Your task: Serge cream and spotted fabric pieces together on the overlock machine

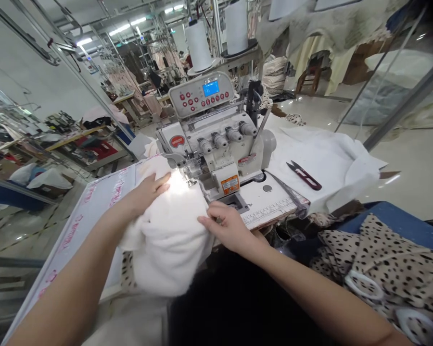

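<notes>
Your left hand (149, 192) rests on the white cloth (173, 240), which lies brightly lit by the needle end of the sewing machine (218, 129); I can't tell whether those fingers grip. Your right hand (227, 226) pinches the cloth's right edge, left of the dark red snips (309, 179)

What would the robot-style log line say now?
left hand: on white cloth | right hand: pinching cloth's right edge | sewing machine: screen lit | snips: unheld
</notes>
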{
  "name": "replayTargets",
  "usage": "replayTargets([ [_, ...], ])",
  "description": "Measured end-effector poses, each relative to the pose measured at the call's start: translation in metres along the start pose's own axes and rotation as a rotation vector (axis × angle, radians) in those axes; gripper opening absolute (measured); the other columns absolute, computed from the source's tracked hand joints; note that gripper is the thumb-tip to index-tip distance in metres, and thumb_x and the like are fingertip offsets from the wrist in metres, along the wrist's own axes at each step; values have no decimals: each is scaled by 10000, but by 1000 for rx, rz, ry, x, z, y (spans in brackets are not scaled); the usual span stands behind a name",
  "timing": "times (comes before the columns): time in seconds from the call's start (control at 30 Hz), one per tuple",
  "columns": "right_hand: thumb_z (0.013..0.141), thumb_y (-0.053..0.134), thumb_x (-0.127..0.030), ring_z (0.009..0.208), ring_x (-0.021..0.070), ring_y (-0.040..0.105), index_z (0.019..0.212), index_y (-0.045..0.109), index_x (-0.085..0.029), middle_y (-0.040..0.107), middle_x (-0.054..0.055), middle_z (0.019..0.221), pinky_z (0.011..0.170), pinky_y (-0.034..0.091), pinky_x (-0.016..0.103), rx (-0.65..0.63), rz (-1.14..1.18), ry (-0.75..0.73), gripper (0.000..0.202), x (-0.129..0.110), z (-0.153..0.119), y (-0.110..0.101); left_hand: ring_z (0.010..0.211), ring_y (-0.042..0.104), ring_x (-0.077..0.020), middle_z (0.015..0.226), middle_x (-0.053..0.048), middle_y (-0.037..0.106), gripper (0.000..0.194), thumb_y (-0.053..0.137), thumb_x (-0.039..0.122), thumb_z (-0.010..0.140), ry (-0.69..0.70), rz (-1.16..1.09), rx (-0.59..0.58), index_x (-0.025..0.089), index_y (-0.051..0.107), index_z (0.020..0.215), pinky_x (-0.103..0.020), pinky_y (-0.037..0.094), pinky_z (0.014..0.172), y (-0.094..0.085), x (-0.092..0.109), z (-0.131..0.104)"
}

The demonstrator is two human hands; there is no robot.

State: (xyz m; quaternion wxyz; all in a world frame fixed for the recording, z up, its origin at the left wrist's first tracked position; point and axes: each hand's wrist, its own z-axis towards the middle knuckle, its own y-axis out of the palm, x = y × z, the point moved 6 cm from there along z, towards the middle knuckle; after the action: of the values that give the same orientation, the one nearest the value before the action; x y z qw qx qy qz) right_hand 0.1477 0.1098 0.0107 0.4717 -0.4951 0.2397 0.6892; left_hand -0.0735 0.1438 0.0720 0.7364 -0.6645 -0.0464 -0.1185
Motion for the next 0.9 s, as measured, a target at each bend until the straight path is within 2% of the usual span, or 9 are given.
replayTargets([
  [0.13,777,584,-322,684,123,440,584,482,-152,423,-7,689,648,345,238,45,191,74,277,13,-4,14,1262,339,-268,1351,-61,416,625,354,616,816,-111,-226,16,207,461,1276,-379,270,1050,-4,-15,-10],
  [0.23,723,647,-364,811,168,515,763,633,-147,569,27,823,749,397,275,-77,458,203,221,22,-25,44,1278,318,-246,1420,-79,300,703,408,593,806,-241,-422,203,209,274,1378,-365,273,1055,-5,-36,-58],
  [0.3,685,680,-374,828,191,546,828,663,-140,623,36,853,774,415,304,-180,569,308,275,26,-42,65,1262,335,-268,1403,-101,325,791,532,585,735,-340,-527,185,203,269,1374,-380,317,1023,7,-47,-97],
  [0.43,611,733,-373,754,190,574,758,678,-116,653,35,782,729,432,305,-281,634,505,301,22,-62,86,677,584,-198,787,-85,627,510,621,530,668,-433,-672,-36,103,591,945,-319,488,628,26,-50,-150],
  [0.53,569,773,-320,731,164,593,801,682,-120,671,38,815,724,448,289,-335,904,641,320,4,-68,84,448,425,-87,520,11,482,378,627,467,661,-407,-699,113,104,547,729,-223,379,456,-13,-54,-153],
  [0.67,541,793,-276,732,172,620,884,676,-124,686,58,834,751,471,304,-269,1207,681,393,-11,-76,68,554,450,-76,633,15,501,282,547,395,761,-357,-588,586,119,507,807,-235,386,546,-88,-61,-153],
  [0.73,554,785,-270,688,166,616,857,677,-110,686,61,778,728,470,292,-169,1168,649,359,-3,-85,60,693,472,-89,772,3,530,236,487,360,832,-283,-461,788,125,513,841,-295,398,659,-97,-44,-167],
  [0.83,594,763,-251,698,147,605,868,668,-126,683,48,800,724,453,266,-28,1083,588,316,15,-102,55,766,468,-100,810,9,523,196,544,319,819,-10,-263,843,126,544,850,-331,394,742,-51,13,-199],
  [0.9,621,749,-248,709,139,596,867,653,-147,674,32,822,718,449,265,26,1053,548,283,23,-113,54,777,532,-137,777,-7,578,222,681,330,694,206,-237,618,152,594,793,-314,447,744,8,53,-212],
])
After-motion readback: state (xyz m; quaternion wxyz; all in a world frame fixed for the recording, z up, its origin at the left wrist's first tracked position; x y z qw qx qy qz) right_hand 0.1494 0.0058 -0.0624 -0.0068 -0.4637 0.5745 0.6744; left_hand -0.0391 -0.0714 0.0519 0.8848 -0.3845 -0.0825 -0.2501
